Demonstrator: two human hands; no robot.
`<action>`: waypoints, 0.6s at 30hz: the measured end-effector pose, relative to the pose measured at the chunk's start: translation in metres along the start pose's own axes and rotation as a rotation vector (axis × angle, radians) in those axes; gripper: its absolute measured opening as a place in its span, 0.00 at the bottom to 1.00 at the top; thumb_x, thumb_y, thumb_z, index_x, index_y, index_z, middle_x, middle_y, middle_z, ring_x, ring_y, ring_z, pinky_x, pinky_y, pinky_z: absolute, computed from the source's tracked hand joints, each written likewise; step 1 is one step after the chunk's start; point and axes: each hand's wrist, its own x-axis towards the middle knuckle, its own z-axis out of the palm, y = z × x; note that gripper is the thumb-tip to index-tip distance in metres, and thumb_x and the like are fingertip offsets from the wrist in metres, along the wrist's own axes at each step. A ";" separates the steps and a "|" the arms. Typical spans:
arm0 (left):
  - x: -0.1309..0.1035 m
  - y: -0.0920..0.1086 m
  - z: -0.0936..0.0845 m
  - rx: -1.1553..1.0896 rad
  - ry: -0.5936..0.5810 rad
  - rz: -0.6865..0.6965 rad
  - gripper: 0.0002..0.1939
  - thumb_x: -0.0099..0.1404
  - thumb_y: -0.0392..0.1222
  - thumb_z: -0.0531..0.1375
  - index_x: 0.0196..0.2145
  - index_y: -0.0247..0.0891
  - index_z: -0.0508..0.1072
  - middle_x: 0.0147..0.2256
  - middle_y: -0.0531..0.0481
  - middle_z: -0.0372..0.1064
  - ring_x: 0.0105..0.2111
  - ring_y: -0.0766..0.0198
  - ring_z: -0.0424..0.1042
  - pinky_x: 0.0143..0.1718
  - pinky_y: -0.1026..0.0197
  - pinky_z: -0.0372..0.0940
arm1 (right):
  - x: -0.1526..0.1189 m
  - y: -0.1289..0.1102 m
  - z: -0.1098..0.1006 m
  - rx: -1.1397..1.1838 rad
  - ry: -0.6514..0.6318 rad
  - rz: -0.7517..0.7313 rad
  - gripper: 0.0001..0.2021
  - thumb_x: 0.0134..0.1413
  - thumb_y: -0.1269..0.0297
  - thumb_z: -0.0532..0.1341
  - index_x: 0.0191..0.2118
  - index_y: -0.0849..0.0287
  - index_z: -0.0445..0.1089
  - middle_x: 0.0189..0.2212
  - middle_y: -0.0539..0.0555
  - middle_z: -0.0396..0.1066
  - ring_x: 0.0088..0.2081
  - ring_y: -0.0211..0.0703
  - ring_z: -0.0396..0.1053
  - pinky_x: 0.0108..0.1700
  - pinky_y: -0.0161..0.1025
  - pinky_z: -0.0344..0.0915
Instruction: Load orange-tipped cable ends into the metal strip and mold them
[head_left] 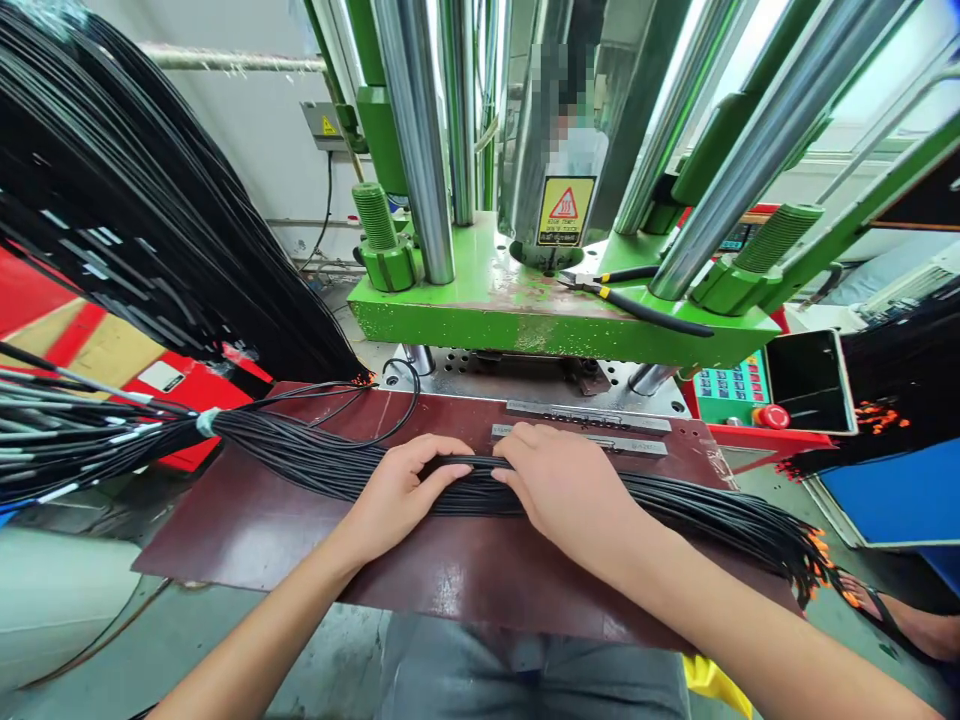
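Observation:
A long bundle of thin black cables point(300, 455) lies across a dark red board point(247, 535). Pale tape point(207, 421) ties it at the left, and its right end fans out into orange tips point(819, 550). My left hand point(409, 490) pinches some of the cables near the middle, thumb in front and fingers behind. Close beside it, my right hand point(562, 485) is curled over the same cables with thumb and fingers together. Just behind my hands lie two narrow metal strips point(589, 415), the nearer one partly covered by my right hand.
Behind the board stands a green press point(525, 325) with steel columns and a heat warning label point(567, 210). Yellow-and-black pliers point(637, 300) rest on it. More black cables point(172, 200) hang at the left. A control box with a red button point(771, 417) is at the right.

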 end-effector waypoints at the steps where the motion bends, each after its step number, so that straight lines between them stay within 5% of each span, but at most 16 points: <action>1: -0.001 0.003 -0.001 0.064 -0.004 0.048 0.10 0.69 0.44 0.58 0.44 0.40 0.74 0.41 0.50 0.74 0.42 0.62 0.71 0.47 0.60 0.64 | -0.003 -0.004 0.001 -0.016 0.035 0.016 0.06 0.65 0.68 0.56 0.41 0.60 0.70 0.38 0.55 0.73 0.40 0.49 0.72 0.38 0.42 0.62; 7: -0.009 0.017 -0.011 0.417 0.057 0.345 0.10 0.71 0.39 0.51 0.40 0.40 0.72 0.35 0.51 0.74 0.35 0.62 0.71 0.40 0.59 0.62 | -0.037 -0.006 -0.007 0.079 0.120 0.071 0.08 0.65 0.60 0.57 0.45 0.57 0.65 0.34 0.51 0.76 0.35 0.45 0.74 0.30 0.38 0.57; 14: -0.011 -0.005 -0.006 0.395 0.094 0.401 0.08 0.70 0.39 0.52 0.40 0.40 0.71 0.33 0.53 0.73 0.33 0.63 0.71 0.37 0.63 0.63 | -0.140 0.071 -0.009 0.105 0.110 0.472 0.04 0.56 0.69 0.59 0.38 0.52 0.65 0.31 0.45 0.74 0.31 0.41 0.72 0.32 0.35 0.60; 18: -0.007 -0.012 -0.001 0.392 0.093 0.364 0.08 0.70 0.40 0.52 0.40 0.40 0.71 0.34 0.52 0.73 0.35 0.63 0.72 0.38 0.63 0.64 | -0.175 0.113 -0.013 -0.052 0.432 0.709 0.05 0.55 0.66 0.57 0.39 0.54 0.66 0.32 0.50 0.75 0.33 0.44 0.73 0.33 0.37 0.61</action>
